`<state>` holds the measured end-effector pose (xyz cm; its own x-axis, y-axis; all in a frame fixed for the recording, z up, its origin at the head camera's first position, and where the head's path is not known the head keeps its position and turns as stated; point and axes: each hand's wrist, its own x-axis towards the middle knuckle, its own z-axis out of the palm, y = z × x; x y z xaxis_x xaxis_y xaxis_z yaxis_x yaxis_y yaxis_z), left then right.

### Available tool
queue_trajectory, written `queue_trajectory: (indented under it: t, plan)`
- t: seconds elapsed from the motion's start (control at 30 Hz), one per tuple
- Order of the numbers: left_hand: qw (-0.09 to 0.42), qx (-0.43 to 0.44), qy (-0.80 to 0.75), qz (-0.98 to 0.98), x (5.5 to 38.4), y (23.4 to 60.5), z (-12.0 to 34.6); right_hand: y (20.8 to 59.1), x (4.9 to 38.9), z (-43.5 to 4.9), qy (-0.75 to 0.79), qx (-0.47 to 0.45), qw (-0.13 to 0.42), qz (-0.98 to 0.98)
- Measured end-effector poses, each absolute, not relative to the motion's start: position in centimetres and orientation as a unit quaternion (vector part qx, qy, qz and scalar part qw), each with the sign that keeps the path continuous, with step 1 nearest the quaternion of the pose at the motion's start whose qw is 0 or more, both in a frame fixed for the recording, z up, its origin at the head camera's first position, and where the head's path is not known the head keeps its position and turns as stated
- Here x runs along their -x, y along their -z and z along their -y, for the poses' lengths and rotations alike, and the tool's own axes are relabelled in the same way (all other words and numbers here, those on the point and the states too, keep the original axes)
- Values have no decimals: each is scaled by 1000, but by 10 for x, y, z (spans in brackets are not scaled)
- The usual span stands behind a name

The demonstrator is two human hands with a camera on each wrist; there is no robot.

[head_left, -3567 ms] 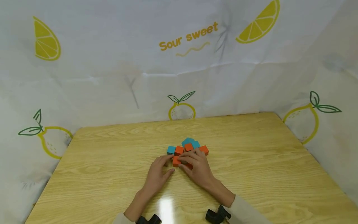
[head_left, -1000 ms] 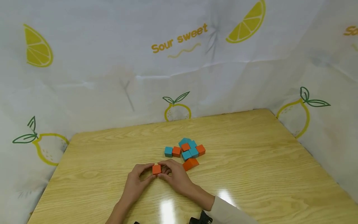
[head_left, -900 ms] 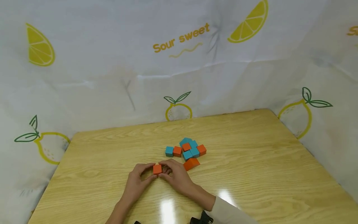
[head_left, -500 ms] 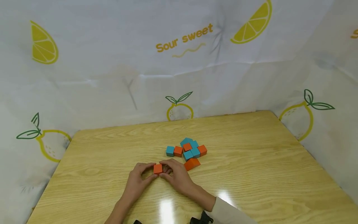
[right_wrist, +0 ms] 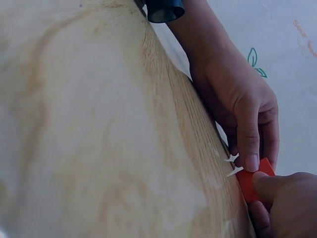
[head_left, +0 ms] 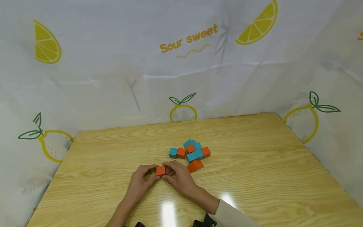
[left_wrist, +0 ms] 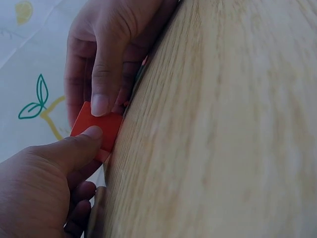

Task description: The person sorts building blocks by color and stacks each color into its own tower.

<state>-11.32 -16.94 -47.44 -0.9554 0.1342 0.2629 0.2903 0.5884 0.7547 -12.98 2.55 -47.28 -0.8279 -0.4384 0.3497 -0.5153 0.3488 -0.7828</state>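
Observation:
An orange cube stands on the table between both hands. My left hand pinches its left side with thumb and fingers, while my right hand pinches the right side. In the left wrist view, both thumbs press the near face of the orange cube. The right wrist view also shows the orange cube with a thumb of each hand on it. Just beyond my right hand lies an orange triangular block.
Behind the hands, a blue cube and an orange cube sit side by side. To their right is a cluster with blue cubes, orange cubes and a blue pointed block. A lemon-print cloth surrounds the wooden table.
Since the oldest frame, the orange cube has come away from the group, leftward and nearer, and both hands now hold it. Over the last second, the hands and cube stay nearly still.

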Motion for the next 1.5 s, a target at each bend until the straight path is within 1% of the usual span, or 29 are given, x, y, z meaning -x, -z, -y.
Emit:
queue_trajectory:
  t: [0.17,0.27,0.47,0.77,0.97,1.1,1.23,1.37,1.5]
  plan:
    - [90,122,440,885,114,477,169,471,129,-29,-481,-292,35,826]
    - [90,125,444,883,114,479,168,466,128,-34,-484,-286,49,825]
    - [85,119,444,884,115,480,167,451,130,-53,-510,-278,101,808]
    - [80,118,445,884,115,481,165,449,146,-101,-491,-253,195,811]
    - [83,123,447,882,117,480,165,450,157,-136,-483,-231,219,816]
    - [88,125,448,881,117,479,167,441,159,-153,-484,-222,217,818]
    - [91,122,446,882,116,480,169,435,158,-161,-485,-226,178,826]
    - [89,121,441,885,115,480,170,445,159,-165,-474,-231,138,838]
    - [86,122,446,883,116,477,171,462,168,-168,-472,-238,131,838]
